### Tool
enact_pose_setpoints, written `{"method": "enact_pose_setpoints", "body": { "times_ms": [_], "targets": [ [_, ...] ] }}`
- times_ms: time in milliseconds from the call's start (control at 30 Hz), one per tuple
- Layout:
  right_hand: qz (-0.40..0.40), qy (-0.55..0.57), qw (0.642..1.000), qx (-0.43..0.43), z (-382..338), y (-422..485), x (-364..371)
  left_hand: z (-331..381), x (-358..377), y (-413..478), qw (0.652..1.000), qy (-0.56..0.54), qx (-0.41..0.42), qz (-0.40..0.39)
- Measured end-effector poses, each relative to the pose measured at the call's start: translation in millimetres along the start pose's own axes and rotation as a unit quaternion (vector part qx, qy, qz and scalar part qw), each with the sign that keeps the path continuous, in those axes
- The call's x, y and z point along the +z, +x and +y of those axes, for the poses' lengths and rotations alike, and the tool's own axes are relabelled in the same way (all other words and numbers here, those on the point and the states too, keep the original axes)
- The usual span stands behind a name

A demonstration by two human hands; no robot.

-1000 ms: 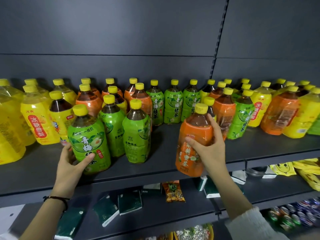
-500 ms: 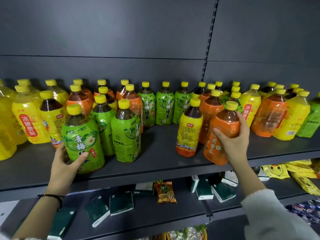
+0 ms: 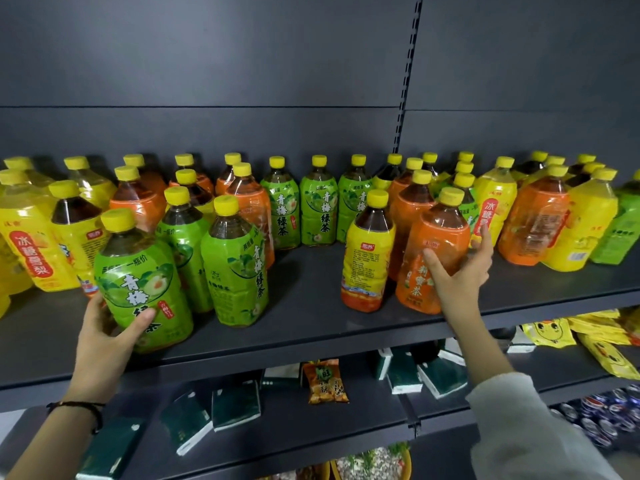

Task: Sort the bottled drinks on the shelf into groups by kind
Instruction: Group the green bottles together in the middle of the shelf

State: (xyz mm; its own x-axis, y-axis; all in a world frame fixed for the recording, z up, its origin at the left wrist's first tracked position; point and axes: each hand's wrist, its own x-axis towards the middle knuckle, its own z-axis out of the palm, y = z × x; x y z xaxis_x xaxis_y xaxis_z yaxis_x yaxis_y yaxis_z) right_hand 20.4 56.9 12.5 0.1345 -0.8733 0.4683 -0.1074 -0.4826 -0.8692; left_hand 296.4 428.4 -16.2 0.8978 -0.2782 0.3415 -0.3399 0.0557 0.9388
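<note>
A dark shelf [image 3: 311, 327] carries many yellow-capped bottles with green, orange and yellow labels, mixed together. My left hand [image 3: 104, 334] grips a green-label bottle [image 3: 142, 282] at the front left, tilted slightly. An orange-label bottle [image 3: 433, 258] stands at the front right of centre. My right hand [image 3: 460, 271] rests against its right side with fingers spread, thumb on the label. Just left of it stands a yellow-label bottle of dark tea [image 3: 367, 254]. Two more green bottles [image 3: 235, 265] stand beside the one I hold.
Three green bottles [image 3: 318, 209] line the back centre. Yellow bottles [image 3: 31, 244] crowd the far left, orange and yellow ones [image 3: 540, 220] the right. Bare shelf lies between the two front groups. The lower shelf holds dark green packs [image 3: 235, 407] and snack bags [image 3: 550, 334].
My right hand carried the orange-label bottle rightward, set it down beside the yellow-label bottle, and its fingers have now loosened. The left hand stayed on the green bottle.
</note>
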Motion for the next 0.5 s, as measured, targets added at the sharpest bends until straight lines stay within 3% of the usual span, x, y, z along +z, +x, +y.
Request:
{"method": "enact_pose_setpoints", "body": {
  "times_ms": [67, 200, 400, 500],
  "targets": [
    [0.031, 0.020, 0.999, 0.011, 2, -17, 7, 2, 0, 0, 1.000, -0.002, -0.001, -0.003],
    [0.018, -0.002, 1.000, 0.010, 8, -20, 8, 6, 2, -1, 1.000, 0.000, 0.002, 0.000],
    [-0.074, 0.009, 0.997, 0.031, 21, -4, -15, 3, 0, -1, 1.000, 0.006, 0.002, -0.007],
    [0.012, -0.025, 0.999, 0.020, 9, -22, -4, 3, -1, -1, 1.000, 0.001, -0.004, -0.008]
  ]
}}
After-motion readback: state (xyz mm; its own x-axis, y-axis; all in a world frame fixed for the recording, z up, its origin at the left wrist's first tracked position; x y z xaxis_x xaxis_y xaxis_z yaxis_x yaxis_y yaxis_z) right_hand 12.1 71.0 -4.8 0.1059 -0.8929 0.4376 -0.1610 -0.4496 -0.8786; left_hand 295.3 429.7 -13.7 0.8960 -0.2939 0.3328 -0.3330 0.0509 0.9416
